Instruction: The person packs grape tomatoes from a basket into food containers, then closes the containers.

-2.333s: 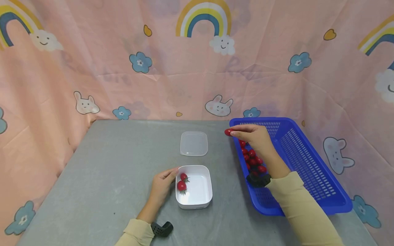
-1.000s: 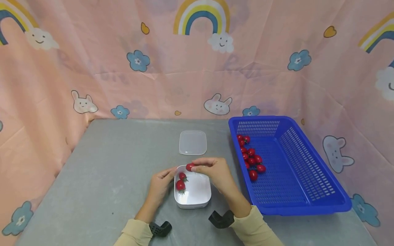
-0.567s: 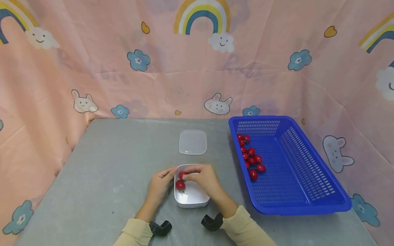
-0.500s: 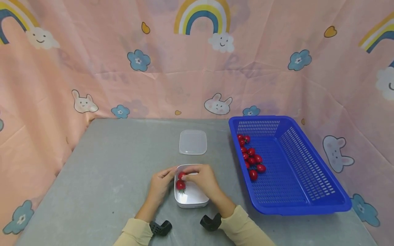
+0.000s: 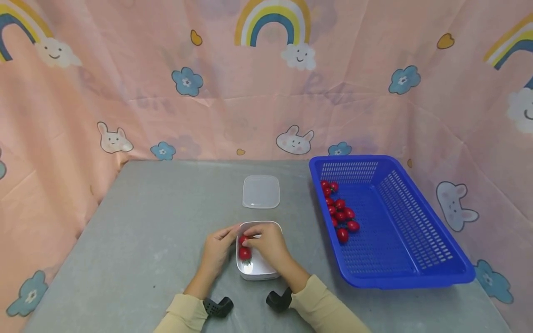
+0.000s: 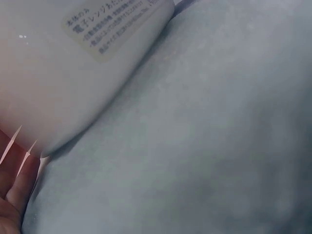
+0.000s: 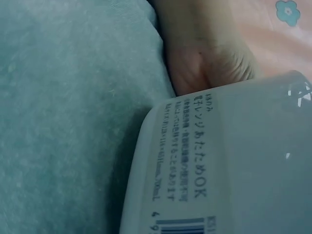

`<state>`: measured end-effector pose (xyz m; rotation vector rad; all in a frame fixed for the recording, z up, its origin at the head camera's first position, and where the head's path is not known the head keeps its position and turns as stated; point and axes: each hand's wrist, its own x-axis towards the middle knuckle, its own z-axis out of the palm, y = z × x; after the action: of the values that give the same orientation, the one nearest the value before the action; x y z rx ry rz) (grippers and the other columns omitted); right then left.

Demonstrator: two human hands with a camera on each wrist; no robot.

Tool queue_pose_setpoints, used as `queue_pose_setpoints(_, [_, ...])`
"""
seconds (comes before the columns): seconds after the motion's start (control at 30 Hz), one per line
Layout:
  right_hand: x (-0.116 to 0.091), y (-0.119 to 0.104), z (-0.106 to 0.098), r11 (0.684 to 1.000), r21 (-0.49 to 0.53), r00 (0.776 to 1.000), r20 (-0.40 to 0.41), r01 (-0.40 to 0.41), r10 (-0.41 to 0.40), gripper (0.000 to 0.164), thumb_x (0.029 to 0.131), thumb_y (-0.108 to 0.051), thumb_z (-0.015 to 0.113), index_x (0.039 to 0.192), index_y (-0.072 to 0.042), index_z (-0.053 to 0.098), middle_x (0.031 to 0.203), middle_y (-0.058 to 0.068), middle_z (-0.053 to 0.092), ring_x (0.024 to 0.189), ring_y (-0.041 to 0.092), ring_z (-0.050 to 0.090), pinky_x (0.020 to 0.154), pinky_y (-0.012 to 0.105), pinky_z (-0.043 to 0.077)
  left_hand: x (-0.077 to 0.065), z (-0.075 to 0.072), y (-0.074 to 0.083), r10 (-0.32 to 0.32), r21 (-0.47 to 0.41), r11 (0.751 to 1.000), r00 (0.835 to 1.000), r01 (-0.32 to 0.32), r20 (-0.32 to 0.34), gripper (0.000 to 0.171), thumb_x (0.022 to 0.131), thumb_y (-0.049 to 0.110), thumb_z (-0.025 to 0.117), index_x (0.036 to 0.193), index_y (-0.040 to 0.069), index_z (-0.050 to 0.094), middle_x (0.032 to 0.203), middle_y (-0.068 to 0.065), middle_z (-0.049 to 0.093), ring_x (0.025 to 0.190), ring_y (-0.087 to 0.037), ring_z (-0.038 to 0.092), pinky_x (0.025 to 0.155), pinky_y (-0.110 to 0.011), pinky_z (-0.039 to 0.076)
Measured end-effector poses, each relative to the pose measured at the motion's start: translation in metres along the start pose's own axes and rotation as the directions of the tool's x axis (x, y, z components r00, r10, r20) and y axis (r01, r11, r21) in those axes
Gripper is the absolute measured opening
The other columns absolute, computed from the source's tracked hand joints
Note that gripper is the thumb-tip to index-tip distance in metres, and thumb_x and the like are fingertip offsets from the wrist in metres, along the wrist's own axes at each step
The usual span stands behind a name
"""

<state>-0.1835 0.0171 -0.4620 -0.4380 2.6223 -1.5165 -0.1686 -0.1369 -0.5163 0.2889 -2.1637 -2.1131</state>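
Slotted blue plastic basket [image 5: 395, 266] sits at 3 o'clock of a glossy white rounded-square box [image 5: 259, 277], its label [image 7: 190, 146] legible as 電子レンジあたためOK; clear lid [image 5: 261, 192] lies flat at 12 o'clock. Left hand [image 5: 213, 254] loosely extended, fingertips touching the box's 10 o'clock corner; right hand [image 5: 269, 244] inside the rim, thumb and forefinger pinching a smooth red tomato [image 5: 243, 239], with a second tomato [image 5: 245, 254] at its 6 o'clock. Loose tomatoes [image 5: 342, 235] cluster along the basket's 9 o'clock wall.
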Motion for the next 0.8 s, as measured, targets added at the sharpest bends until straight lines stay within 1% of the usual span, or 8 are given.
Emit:
queue_pose_setpoints(0.2, [0.001, -0.001, -0.002, 1.000, -0.013, 1.000, 0.015, 0.001, -0.001, 0.018, 0.073, -0.002, 0.084, 0.089, 0.002, 0.078, 0.090, 0.012, 0.078, 0.092, 0.024, 0.072, 0.081, 0.037, 0.059, 0.002, 0.001, 0.002, 0.026, 0.010, 1.000, 1.000, -0.026, 0.005, 0.029, 0.093, 0.020, 0.070, 0.108, -0.004, 0.075, 0.108, -0.016, 0.075, 0.090, 0.002, 0.067, 0.081, -0.018, 0.053])
queue_pose_setpoints(0.3, [0.000, -0.004, -0.009, 0.999, 0.030, 1.000, -0.012, -0.013, 0.013, 0.019, 0.076, -0.004, 0.083, 0.093, 0.002, 0.078, 0.094, 0.013, 0.077, 0.094, 0.026, 0.073, 0.081, 0.037, 0.060, 0.001, 0.001, 0.001, 0.025, 0.033, 0.999, 1.000, -0.025, 0.011, 0.029, 0.093, 0.022, 0.070, 0.109, -0.002, 0.075, 0.109, -0.015, 0.075, 0.089, 0.002, 0.067, 0.080, -0.017, 0.053])
queue_pose_setpoints(0.4, [0.000, -0.013, -0.022, 0.996, 0.084, 0.997, -0.077, -0.002, 0.008, 0.018, 0.078, -0.004, 0.081, 0.095, 0.002, 0.077, 0.096, 0.016, 0.077, 0.095, 0.029, 0.074, 0.081, 0.036, 0.060, 0.001, 0.002, 0.001, 0.021, 0.026, 0.999, 1.000, -0.021, 0.009, 0.029, 0.093, 0.021, 0.070, 0.109, -0.003, 0.075, 0.109, -0.015, 0.075, 0.089, 0.002, 0.067, 0.080, -0.017, 0.054])
queue_pose_setpoints(0.5, [0.000, -0.026, -0.037, 0.989, 0.136, 0.989, -0.142, 0.052, -0.033, 0.018, 0.079, -0.001, 0.080, 0.096, 0.003, 0.077, 0.097, 0.017, 0.077, 0.096, 0.032, 0.073, 0.080, 0.034, 0.060, 0.002, 0.002, 0.000, 0.024, 0.000, 1.000, 1.000, -0.024, -0.001, 0.029, 0.092, 0.019, 0.071, 0.108, -0.005, 0.074, 0.107, -0.014, 0.076, 0.088, 0.001, 0.067, 0.080, -0.018, 0.054])
queue_pose_setpoints(0.57, [-0.001, -0.036, -0.049, 0.984, 0.153, 0.984, -0.163, 0.093, -0.068, 0.019, 0.079, 0.001, 0.079, 0.097, 0.003, 0.077, 0.098, 0.017, 0.076, 0.097, 0.032, 0.073, 0.081, 0.031, 0.060, 0.002, 0.002, -0.001, 0.027, -0.006, 1.000, 1.000, -0.027, -0.007, 0.030, 0.092, 0.018, 0.071, 0.109, -0.006, 0.074, 0.106, -0.014, 0.076, 0.088, 0.002, 0.067, 0.080, -0.018, 0.054])
queue_pose_setpoints(0.63, [-0.004, -0.045, -0.060, 0.979, 0.163, 0.982, -0.165, 0.122, -0.094, 0.021, 0.078, 0.001, 0.080, 0.099, 0.003, 0.077, 0.100, 0.017, 0.076, 0.099, 0.031, 0.073, 0.081, 0.030, 0.059, 0.002, 0.002, -0.001, 0.027, -0.010, 1.000, 1.000, -0.027, -0.005, 0.029, 0.092, 0.018, 0.071, 0.109, -0.006, 0.073, 0.107, -0.014, 0.076, 0.088, 0.002, 0.068, 0.080, -0.017, 0.054])
queue_pose_setpoints(0.7, [-0.007, -0.053, -0.072, 0.980, 0.157, 0.983, -0.160, 0.120, -0.095, 0.022, 0.079, -0.001, 0.080, 0.101, 0.001, 0.077, 0.102, 0.016, 0.076, 0.100, 0.029, 0.072, 0.082, 0.030, 0.059, 0.001, 0.002, -0.002, 0.025, -0.007, 1.000, 1.000, -0.025, -0.004, 0.029, 0.092, 0.018, 0.070, 0.110, -0.006, 0.073, 0.108, -0.015, 0.075, 0.088, 0.002, 0.068, 0.080, -0.017, 0.054])
queue_pose_setpoints(0.8, [-0.006, -0.058, -0.090, 0.985, 0.162, 0.987, -0.156, 0.064, -0.038, 0.022, 0.081, -0.006, 0.080, 0.103, -0.002, 0.078, 0.106, 0.014, 0.076, 0.103, 0.028, 0.072, 0.085, 0.034, 0.059, 0.000, 0.002, -0.003, 0.021, -0.002, 1.000, 1.000, -0.021, -0.003, 0.029, 0.093, 0.018, 0.070, 0.110, -0.006, 0.073, 0.109, -0.017, 0.075, 0.088, 0.002, 0.068, 0.080, -0.017, 0.054])
